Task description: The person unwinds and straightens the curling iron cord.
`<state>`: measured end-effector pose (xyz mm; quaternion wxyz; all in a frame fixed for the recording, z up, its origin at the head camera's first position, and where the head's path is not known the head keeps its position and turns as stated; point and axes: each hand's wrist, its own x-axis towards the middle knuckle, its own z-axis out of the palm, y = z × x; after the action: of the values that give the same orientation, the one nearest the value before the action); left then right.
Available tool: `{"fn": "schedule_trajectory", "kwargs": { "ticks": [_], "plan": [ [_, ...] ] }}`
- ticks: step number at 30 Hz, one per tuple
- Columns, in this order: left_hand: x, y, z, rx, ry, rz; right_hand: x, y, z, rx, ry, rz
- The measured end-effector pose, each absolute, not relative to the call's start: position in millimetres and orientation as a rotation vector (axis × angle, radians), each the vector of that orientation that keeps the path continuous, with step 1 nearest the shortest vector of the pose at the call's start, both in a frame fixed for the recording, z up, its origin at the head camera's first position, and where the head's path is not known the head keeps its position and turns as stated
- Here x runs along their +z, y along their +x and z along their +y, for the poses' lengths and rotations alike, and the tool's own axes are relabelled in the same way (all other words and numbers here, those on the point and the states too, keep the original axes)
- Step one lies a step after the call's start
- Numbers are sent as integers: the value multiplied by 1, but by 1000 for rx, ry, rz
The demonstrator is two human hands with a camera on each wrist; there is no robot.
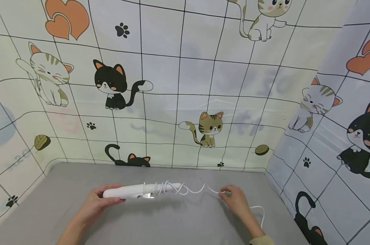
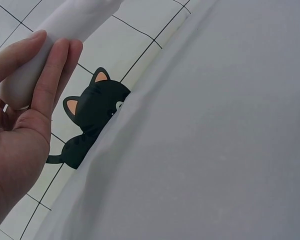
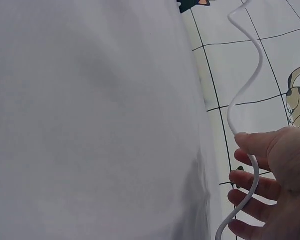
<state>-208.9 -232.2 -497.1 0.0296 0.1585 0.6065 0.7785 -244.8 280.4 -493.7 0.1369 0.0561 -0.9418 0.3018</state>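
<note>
My left hand (image 1: 96, 202) grips the rounded left end of a long white wand-shaped appliance that looks like a curling iron (image 1: 127, 191). It is held roughly level above the grey surface, with a small shiny piece on its underside. A white cord (image 1: 165, 188) winds in several loops around its right half. From there the cord runs on to my right hand (image 1: 234, 200), which pinches it between thumb and index finger. In the right wrist view the cord (image 3: 247, 82) hangs in loose waves past the other fingers. The left wrist view shows thumb and fingers around the smooth white end (image 2: 27, 75).
A grey cloth-covered table (image 1: 160, 224) lies below both hands. A white wall covering (image 1: 160, 75) with grid lines and cartoon cats stands along the back and sides. More cord (image 1: 262, 214) loops down beside the right forearm.
</note>
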Motion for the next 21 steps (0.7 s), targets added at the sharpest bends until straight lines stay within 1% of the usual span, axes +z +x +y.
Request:
{"fn": "schedule_trajectory", "kwargs": {
  "ticks": [12,21],
  "plan": [
    [-496,-208,-231,2406,482,1860,-498,-249,276,1009,273,-2675],
    [-494,-208,-231,2412,477,1854,-487,-249,255,1185,518,-2517]
  ]
}}
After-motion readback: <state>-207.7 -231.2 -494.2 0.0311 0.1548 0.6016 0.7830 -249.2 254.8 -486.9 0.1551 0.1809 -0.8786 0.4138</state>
